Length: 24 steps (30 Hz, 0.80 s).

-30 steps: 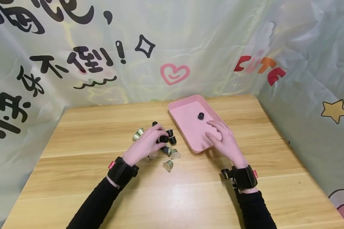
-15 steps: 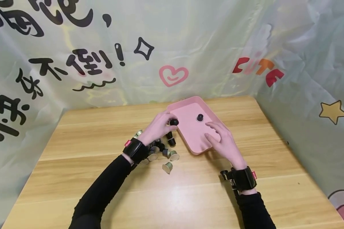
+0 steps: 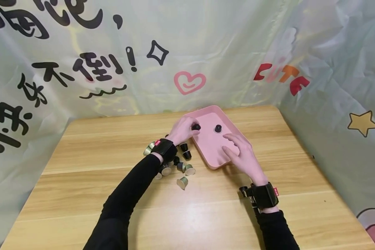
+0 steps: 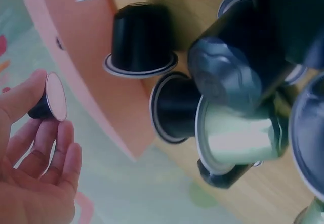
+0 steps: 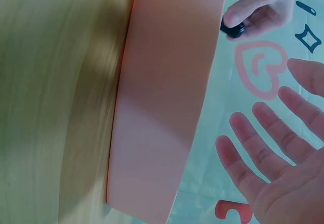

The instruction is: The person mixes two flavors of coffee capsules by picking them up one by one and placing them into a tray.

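Observation:
My left hand point(image 3: 182, 130) pinches a black coffee capsule point(image 4: 46, 100) between thumb and fingertips, over the left edge of a pink tray point(image 3: 210, 152). In the left wrist view the capsule's pale flat lid faces away from the palm. A second black capsule point(image 3: 217, 128) stands lid down inside the tray. My right hand point(image 3: 242, 156) hovers over the tray's near right part, fingers spread and nothing in them. The right wrist view shows those fingers point(image 5: 266, 150) relaxed and apart, beside the tray's outer wall point(image 5: 157, 102).
Left of the tray lies a loose heap of black and pale green capsules, among them a black one point(image 3: 186, 154) and a green one point(image 3: 190, 169). One green capsule point(image 3: 182, 182) lies nearer me. A printed cloth point(image 3: 225, 52) hangs behind the wooden table point(image 3: 206, 215).
My left hand took a black capsule from the heap and carried it up and right to above the tray's left edge. The right hand has stayed nearly in place.

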### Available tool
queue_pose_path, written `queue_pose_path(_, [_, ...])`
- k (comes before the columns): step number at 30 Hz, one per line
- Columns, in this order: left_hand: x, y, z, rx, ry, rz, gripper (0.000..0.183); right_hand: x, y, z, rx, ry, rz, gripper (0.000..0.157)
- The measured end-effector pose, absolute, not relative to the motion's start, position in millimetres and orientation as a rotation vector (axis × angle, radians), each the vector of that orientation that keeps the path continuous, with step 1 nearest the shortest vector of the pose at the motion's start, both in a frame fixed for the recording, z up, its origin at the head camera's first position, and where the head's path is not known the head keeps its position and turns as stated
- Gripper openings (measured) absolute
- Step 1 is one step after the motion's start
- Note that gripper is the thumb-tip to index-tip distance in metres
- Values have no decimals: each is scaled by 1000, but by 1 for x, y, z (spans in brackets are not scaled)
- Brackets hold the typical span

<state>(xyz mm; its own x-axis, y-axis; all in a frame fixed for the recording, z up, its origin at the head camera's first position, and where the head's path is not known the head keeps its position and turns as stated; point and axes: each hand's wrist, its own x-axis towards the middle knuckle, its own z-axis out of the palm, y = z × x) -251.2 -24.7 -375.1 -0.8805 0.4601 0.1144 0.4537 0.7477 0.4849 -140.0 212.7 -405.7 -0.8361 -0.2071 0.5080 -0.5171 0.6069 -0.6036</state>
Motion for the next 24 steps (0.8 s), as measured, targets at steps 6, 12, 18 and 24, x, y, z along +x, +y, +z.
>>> queue_pose_path(6, [-262,-14,-385,698,2930,818,24,-139,213,-405,571,-2464,1093,42])
queue_pose_path(12, [-271,-6,-391,646,2987,661,18,-139,212,-404,555,-2491,1108,42])
queue_pose_path(18, [-277,0,-395,613,3008,525,13,-139,211,-404,546,-2504,1122,43])
queue_pose_path(24, [-280,3,-398,588,3054,414,10,-138,211,-404,545,-2514,1126,43])
